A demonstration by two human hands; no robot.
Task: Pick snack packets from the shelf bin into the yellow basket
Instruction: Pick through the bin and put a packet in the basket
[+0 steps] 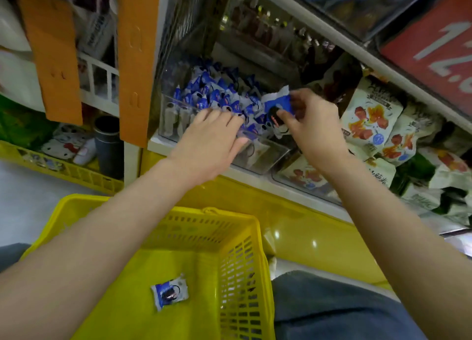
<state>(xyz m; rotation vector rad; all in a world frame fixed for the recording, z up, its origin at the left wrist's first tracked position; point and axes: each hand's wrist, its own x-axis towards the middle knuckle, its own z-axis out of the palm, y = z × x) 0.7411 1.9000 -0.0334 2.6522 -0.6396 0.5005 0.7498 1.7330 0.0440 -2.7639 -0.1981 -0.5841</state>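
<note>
Pinching one blue-and-white foil snack packet [277, 106] between thumb and fingertips, the right hand [314, 130] holds it just above the clear plastic shelf bin [265, 158], a little right of centre frame. The packet stands roughly on end, its long axis running top to bottom in the frame and tilted a touch. Over on the left hand [212, 135], the fingers lie fairly straight across the heap of matching blue-and-white packets [219, 97] in the bin, tips buried among them, and nothing is visibly gripped.

Now the relation that counts: the yellow slatted plastic basket [237, 276] sits low in the frame, straight below the bin and slightly left of the loaded right hand, mouth open upward. One packet [169, 291] already lies flat on its floor, lower left of centre. So the held packet needs to come down and a bit leftward, clearing the bin's front wall and the basket's far rim, then drop. The right hand has the cargo; the left is better placed over the heap for the next pick.
</note>
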